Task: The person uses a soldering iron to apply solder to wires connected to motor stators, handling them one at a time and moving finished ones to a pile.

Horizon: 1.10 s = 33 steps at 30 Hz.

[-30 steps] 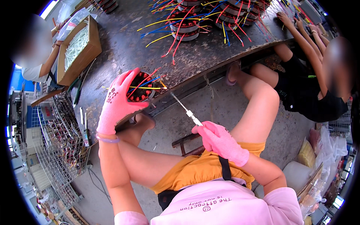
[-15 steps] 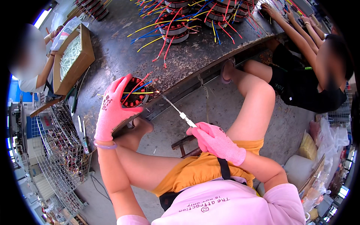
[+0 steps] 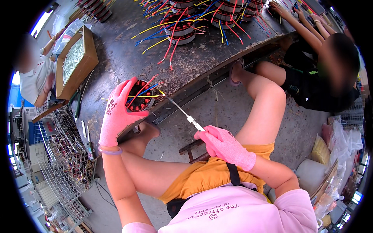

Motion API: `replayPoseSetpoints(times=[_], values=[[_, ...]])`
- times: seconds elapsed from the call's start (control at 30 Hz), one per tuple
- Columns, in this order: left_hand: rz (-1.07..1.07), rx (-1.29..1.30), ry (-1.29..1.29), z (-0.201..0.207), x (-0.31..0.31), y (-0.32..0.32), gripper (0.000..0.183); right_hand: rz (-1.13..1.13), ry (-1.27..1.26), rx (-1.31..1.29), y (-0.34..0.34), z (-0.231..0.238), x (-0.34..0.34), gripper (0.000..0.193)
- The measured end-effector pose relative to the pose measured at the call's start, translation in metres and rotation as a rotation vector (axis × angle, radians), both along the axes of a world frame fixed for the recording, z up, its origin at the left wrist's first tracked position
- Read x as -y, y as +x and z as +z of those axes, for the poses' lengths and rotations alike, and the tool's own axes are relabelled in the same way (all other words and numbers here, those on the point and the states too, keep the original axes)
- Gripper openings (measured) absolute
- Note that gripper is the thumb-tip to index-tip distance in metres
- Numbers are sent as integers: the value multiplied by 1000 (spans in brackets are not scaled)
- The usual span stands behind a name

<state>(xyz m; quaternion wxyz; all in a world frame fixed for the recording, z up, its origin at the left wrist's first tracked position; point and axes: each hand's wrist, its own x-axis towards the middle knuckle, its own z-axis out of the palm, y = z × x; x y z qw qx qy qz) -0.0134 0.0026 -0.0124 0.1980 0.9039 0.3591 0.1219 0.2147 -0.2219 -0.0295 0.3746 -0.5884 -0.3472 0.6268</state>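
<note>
A motor stator (image 3: pixel 136 104) with red windings and red, blue and yellow leads sits at the table's front edge. My left hand (image 3: pixel 119 110), in a pink glove, is closed round its left side, thumb along the near side. In my pink-gloved right hand (image 3: pixel 223 145) is a thin tool (image 3: pixel 190 119) like a soldering iron, with a metal shaft and a white collar. Its tip is at the end of the yellow lead, just off the table's edge; I cannot tell whether they touch.
Several stacked stators (image 3: pixel 180 31) with long coloured leads stand across the dark table (image 3: pixel 128 42). At the left are a cardboard box (image 3: pixel 79 64) of white sleeves, green-handled pliers (image 3: pixel 77 105) and a wire basket (image 3: pixel 66 163). Co-workers sit at left and right.
The bright orange glow at the lead's end has dwindled, and the tool tip has shifted very slightly. My left hand keeps its place on the stator. Both co-workers have moved.
</note>
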Motion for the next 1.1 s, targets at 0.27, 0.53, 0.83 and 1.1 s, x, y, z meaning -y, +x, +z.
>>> replayPoseSetpoints(times=[0.27, 0.53, 0.83, 1.1], values=[[10, -13, -4, 1, 1, 1, 96, -43, -53, -43, -1, -4, 0, 33], [9, -20, 11, -1, 1, 1, 96, -30, -84, -52, -1, 2, -2, 34], [10, -20, -3, 0, 0, 2, 96, -28, -36, -23, -1, -1, -1, 35], [14, -2, -14, -3, -1, -3, 96, -42, -140, -88, -1, 9, -5, 28]])
